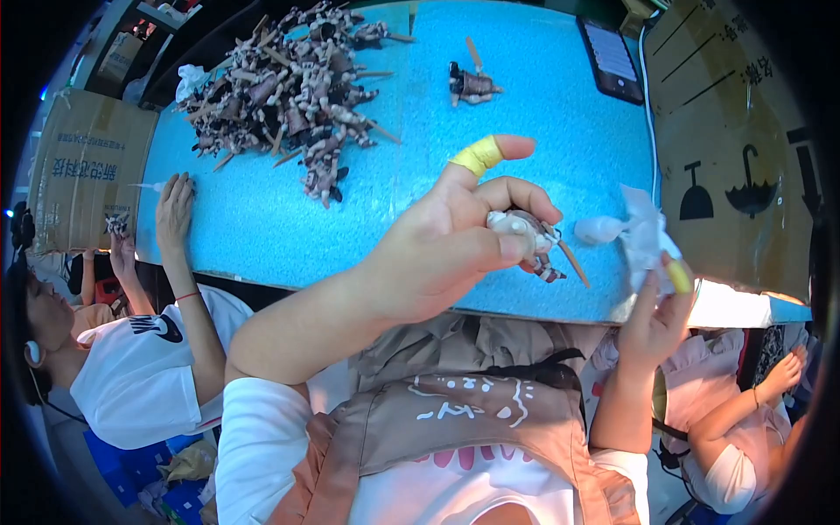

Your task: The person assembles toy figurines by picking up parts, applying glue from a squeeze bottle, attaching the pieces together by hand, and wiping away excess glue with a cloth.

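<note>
My left hand [455,236] is raised over the near edge of the blue table [525,105] and pinches a small brown and white figurine on a wooden stick [532,238] between thumb and fingers. A yellow tape band wraps its index finger. My right hand [658,308] holds a crumpled white wipe [646,234] close to the figurine's right side, with yellow tape on one finger too. A small white blob [600,229] lies between the figurine and the wipe.
A big heap of similar stick figurines [293,87] lies at the table's far left, and one single figurine [472,83] further right. A dark phone [610,57] rests at the far right. Cardboard boxes [735,149] flank the table. Another person's hand [175,210] rests on the left edge; a second person sits at lower right.
</note>
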A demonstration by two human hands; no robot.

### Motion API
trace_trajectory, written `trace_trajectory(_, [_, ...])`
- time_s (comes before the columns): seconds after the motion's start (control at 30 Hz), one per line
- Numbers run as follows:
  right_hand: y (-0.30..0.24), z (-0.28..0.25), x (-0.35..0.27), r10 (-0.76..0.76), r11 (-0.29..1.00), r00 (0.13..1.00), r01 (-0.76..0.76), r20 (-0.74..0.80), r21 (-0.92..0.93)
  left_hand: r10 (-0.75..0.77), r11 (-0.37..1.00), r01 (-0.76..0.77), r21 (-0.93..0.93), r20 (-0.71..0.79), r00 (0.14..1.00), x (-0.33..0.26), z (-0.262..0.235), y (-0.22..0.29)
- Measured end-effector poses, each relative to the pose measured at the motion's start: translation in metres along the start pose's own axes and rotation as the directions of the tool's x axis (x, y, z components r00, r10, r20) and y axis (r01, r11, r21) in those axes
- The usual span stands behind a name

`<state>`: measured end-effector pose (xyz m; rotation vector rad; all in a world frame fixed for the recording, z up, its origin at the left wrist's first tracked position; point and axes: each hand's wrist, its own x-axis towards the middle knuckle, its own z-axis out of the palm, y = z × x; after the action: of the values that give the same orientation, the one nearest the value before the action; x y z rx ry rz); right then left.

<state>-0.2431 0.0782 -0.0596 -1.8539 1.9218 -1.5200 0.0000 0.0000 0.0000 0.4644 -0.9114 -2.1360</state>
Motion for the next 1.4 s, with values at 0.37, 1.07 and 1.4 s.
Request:
trace_trajectory(0.37, [-0.099,-0.008,-0.012,-0.218,0.913,0.968,0.157,0.125,0.377,0.008,1.0,-0.009,-0.011,-0.086,0.996,-0.032,0.026,-0.045])
trace_trajectory(1.07, [-0.095,-0.001,-0.007,0.143,0.68,0.913,-0.371,0.381,0.633,0.146,0.671,-0.088,0.736,-0.014,0.989,-0.043,0.021,-0.037])
trace_trajectory(1.4, [-0.083,0.001,-0.006,0.136,0.818,0.888,-0.351,0.44,0.456,0.419,0.145,-0.313,0.939,0.229,0.879,-0.035,0.017,-0.034])
